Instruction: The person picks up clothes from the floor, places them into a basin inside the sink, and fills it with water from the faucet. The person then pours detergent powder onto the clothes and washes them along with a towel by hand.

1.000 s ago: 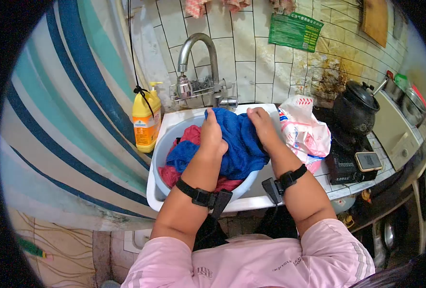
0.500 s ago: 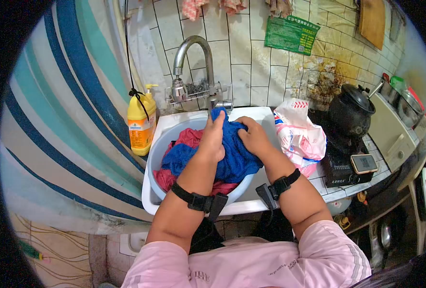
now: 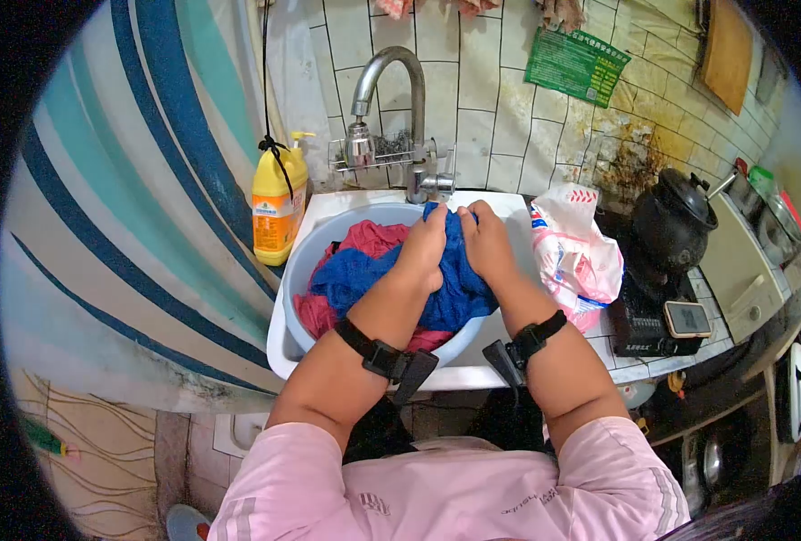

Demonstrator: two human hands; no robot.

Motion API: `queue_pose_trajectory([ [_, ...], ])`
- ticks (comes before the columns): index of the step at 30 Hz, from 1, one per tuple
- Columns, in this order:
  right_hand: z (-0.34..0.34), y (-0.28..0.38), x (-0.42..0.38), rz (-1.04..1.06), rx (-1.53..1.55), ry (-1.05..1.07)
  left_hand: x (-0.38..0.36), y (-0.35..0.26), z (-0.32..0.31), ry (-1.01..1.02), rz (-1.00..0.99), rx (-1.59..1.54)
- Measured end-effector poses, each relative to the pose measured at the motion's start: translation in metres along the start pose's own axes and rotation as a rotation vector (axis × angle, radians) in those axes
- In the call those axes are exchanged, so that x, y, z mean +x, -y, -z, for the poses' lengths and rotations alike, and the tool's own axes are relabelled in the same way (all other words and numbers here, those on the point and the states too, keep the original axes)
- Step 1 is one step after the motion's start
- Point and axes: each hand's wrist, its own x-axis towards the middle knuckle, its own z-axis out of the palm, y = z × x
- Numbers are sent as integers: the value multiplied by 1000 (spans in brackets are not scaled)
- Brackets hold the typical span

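A light blue basin (image 3: 298, 261) sits in the white sink (image 3: 279, 347). Inside it lie a wet-looking blue cloth (image 3: 355, 278) and dark pink cloth (image 3: 378, 236). My left hand (image 3: 424, 245) is closed on a raised part of the blue cloth at the basin's back right. Close beside it, my right hand (image 3: 484, 239) grips the same cloth, its fingers mostly hidden behind the fabric. Both hands are just below the faucet (image 3: 418, 117), whose spout points down to the left of them.
A yellow pump bottle (image 3: 277, 207) stands left of the sink. On the right are a white and pink plastic bag (image 3: 576, 252), a black pot (image 3: 674, 221) on a stove (image 3: 639, 320), and a phone (image 3: 687, 319). Metal bowls stand farther right.
My hands have come closer together, the right one moving in beside the left on the blue cloth. The camera view has shifted slightly.
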Motion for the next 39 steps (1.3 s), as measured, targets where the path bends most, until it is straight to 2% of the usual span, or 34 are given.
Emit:
queue_pose_trajectory([
  [2, 2, -2, -3, -22, -10, 10, -4, 0, -4, 12, -1, 13],
  [4, 4, 5, -8, -44, -14, 22, -9, -2, -7, -65, -35, 76],
  [5, 7, 11, -13, 91, 12, -14, -2, 2, -3, -67, -37, 81],
  [6, 9, 18, -18, 226, 37, -52, 9, 7, 5, -61, -134, 78],
  [7, 11, 29, -24, 225, 42, -53, 16, 10, 11, -54, -231, 73],
  [9, 13, 45, -32, 430, 29, -8, 14, 9, 11, -81, -188, 81],
  [10, 12, 43, -29, 431, 32, -8, 13, 8, 11, -108, -143, 86],
  [12, 7, 31, -16, 41, -97, 2, 11, 7, 10, -138, -95, 94],
  [15, 0, 3, -6, 23, -81, -63, -20, -9, -15, -96, 13, 74],
  [19, 3, -13, -2, -23, -128, 3, 7, 7, 5, -38, -28, 113],
  [20, 13, -3, -2, -24, -124, 6, 2, 4, 2, -14, -13, 87],
  [22, 39, 20, 0, 80, -375, 50, -4, -1, -2, -3, -7, 63],
  [24, 66, 43, 0, 243, -580, 55, -10, -5, -5, -123, -52, 207],
  [26, 96, 84, -6, 218, -725, 225, -39, -19, -25, -223, -85, 363],
  [27, 115, 116, -14, 217, -843, 316, -25, -12, -17, -180, -68, 221],
  [28, 133, 138, -21, 273, -980, 396, -5, -5, -2, -45, 6, 85],
  [30, 160, 171, -36, 482, -1061, 368, 10, 4, 10, -4, 17, 29],
  [34, 167, 222, -56, 521, -1291, 253, 8, 1, 7, -89, -13, 105],
  [36, 163, 255, -65, 484, -1331, 266, 19, 6, 13, -23, 100, -46],
  [39, 161, 264, -72, 426, -1357, 295, -8, -8, -7, -84, 55, 12],
])
